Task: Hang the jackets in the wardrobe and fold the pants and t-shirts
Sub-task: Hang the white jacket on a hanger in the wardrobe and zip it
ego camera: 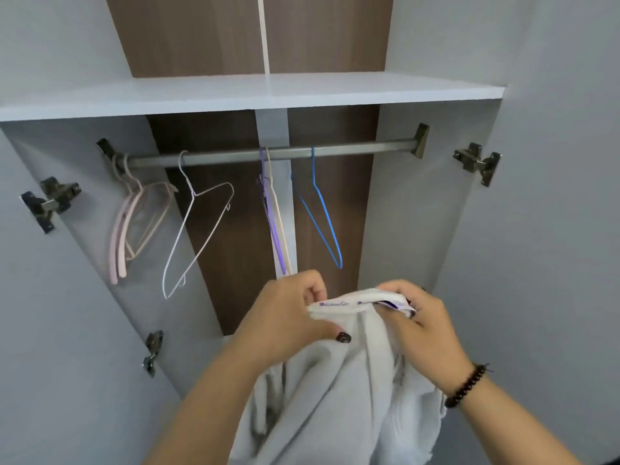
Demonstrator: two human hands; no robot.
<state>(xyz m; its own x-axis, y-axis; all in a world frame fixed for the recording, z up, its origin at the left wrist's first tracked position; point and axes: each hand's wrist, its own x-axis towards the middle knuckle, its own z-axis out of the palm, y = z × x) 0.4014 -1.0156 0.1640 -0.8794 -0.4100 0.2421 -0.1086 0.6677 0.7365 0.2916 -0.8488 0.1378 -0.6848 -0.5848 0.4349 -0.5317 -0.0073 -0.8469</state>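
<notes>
Jacket point(335, 380), pale grey, hung in front of open wardrobe point(436, 203), below rail point(268, 154) w/ bare hangers. Left hand point(288, 313) & right hand point(419, 317) both pinched its collar. Looked soft, light, floppy; collar/shoulders prob. best hold.

Metal rail point(268, 153) spanning upper middle of frame under white shelf point(235, 92); pink hangers point(127, 226) hanging at left end, white hanger point(198, 226), purple hanger point(273, 226), blue hanger point(323, 226) hanging rightward.
</notes>
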